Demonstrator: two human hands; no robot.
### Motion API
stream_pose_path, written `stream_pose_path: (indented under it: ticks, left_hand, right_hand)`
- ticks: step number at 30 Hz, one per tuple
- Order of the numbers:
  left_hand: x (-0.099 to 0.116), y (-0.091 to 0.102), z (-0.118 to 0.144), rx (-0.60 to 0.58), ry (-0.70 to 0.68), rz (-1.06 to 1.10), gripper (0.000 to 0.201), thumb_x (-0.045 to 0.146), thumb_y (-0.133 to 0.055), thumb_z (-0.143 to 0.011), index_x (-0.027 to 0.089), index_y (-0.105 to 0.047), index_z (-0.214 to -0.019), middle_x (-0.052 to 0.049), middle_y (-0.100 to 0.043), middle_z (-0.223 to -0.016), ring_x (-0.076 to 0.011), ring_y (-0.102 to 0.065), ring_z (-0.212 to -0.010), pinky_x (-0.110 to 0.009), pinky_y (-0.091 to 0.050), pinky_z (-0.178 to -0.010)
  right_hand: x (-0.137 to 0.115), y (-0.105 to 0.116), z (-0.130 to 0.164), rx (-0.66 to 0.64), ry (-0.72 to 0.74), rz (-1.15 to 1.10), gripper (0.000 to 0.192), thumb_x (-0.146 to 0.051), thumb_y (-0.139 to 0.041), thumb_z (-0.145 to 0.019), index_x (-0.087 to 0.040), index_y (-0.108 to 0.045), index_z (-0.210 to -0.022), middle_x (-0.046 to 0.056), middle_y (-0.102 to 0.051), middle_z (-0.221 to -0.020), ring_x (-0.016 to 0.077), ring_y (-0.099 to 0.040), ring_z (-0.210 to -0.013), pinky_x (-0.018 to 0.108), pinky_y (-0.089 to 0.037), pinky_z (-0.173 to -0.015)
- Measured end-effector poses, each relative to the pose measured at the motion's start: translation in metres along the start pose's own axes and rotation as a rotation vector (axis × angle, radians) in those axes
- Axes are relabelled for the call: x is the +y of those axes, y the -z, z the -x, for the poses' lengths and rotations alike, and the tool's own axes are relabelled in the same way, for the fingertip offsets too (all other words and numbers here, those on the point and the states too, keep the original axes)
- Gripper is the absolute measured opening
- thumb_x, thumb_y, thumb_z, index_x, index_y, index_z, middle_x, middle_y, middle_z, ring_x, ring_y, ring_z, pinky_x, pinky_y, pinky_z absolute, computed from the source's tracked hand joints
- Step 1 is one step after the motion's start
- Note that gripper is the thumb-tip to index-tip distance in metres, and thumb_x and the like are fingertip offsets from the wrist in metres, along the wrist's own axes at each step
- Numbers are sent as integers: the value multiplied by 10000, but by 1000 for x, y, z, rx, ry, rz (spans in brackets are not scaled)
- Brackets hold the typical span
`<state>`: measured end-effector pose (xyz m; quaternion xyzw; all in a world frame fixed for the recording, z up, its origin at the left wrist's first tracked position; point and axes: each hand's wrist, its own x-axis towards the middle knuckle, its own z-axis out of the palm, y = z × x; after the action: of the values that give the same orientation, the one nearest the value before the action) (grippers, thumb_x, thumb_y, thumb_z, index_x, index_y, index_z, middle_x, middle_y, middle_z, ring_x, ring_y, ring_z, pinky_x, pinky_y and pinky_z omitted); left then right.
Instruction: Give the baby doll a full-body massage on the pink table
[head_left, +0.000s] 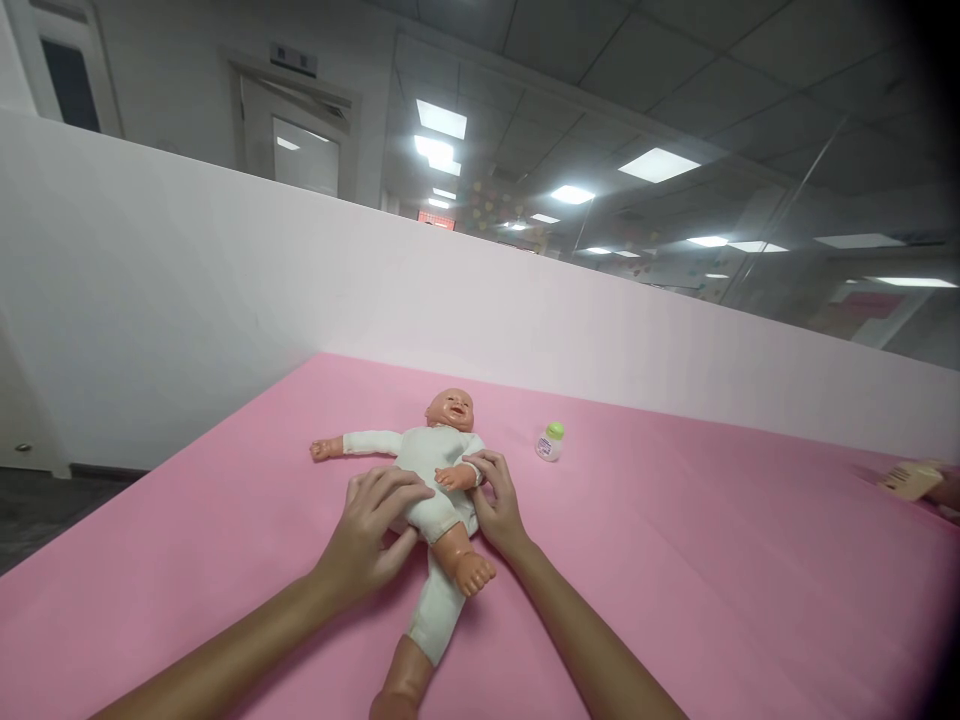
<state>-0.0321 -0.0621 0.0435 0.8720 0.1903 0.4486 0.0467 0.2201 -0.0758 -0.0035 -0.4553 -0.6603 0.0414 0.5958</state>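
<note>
A baby doll with a white cloth body lies face up on the pink tabletop, its head toward the white wall. One of its legs is bent up and crosses over the other, which stretches toward me. My left hand grips the doll at the hip and raised thigh, fingers on top and thumb below. On the other side, my right hand holds the doll's forearm and flank, with the fingers curled by its wrist. A small clear bottle with a green cap stands to the right of the doll, apart from both hands.
The pink tabletop reaches to a low white wall at the back. A cream-coloured object lies at the far right edge, partly in shadow. Past the table's left edge the dark floor shows.
</note>
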Motion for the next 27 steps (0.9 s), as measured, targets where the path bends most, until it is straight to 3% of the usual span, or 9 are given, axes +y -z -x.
stream_pose_path:
  ticks: [5,9,12,15,18,20,27]
  left_hand:
    - [-1,-1,0,24,2,-3,388,74,-492,-859,261,-590,-1185,-67,-646,-1223,-277,-551,-1187,-446,-399,-975]
    - [-2,1,0,67,7,46,397,61,-484,-837,246,-529,-1185,-76,-623,-1285,-280,-532,-1238,-461,-406,-1016]
    - [-3,2,0,78,24,104,411,77,-505,-820,245,-489,-1194,-81,-620,-1273,-284,-531,-1235,-474,-410,-1030]
    - [-5,5,-1,51,13,132,429,101,-522,-805,248,-497,-1206,-72,-636,-1206,-285,-552,-1194,-472,-420,-1022]
    - [-11,10,-5,-24,-1,150,475,118,-527,-818,259,-526,-1271,-68,-634,-1224,-287,-548,-1219,-470,-416,-1061]
    - [-16,17,-11,-92,8,176,459,138,-534,-844,269,-567,-1282,-68,-624,-1261,-288,-534,-1254,-461,-415,-1090]
    - [-33,51,-32,-473,101,418,260,273,-561,-941,270,-637,-1189,-40,-661,-1240,-252,-594,-1203,-358,-487,-1055]
  right_hand:
    - [0,-1,1,12,-17,-2,299,-226,-559,-956,-267,-655,-1236,92,-574,-1235,257,-561,-1218,456,-468,-1071]
    - [-5,-4,-1,123,-164,-109,268,-341,-554,-987,-238,-615,-1227,99,-628,-1257,245,-592,-1189,407,-503,-982]
    - [-8,-5,-3,208,-298,-276,351,-381,-569,-973,-241,-572,-1295,95,-645,-1299,233,-614,-1172,381,-515,-956]
    - [-3,-4,-4,314,-399,-337,489,-396,-617,-916,-249,-529,-1374,63,-679,-1195,192,-645,-975,312,-537,-806]
    - [9,-3,-3,419,-519,-386,475,-439,-657,-876,-234,-561,-1294,-4,-674,-949,130,-587,-723,253,-498,-649]
    - [17,-2,-3,472,-579,-437,409,-468,-692,-848,-215,-592,-1154,-33,-636,-823,118,-564,-662,242,-480,-614]
    - [29,6,-10,627,-671,-636,392,-470,-748,-776,-227,-553,-1014,-45,-634,-764,117,-596,-629,225,-469,-551]
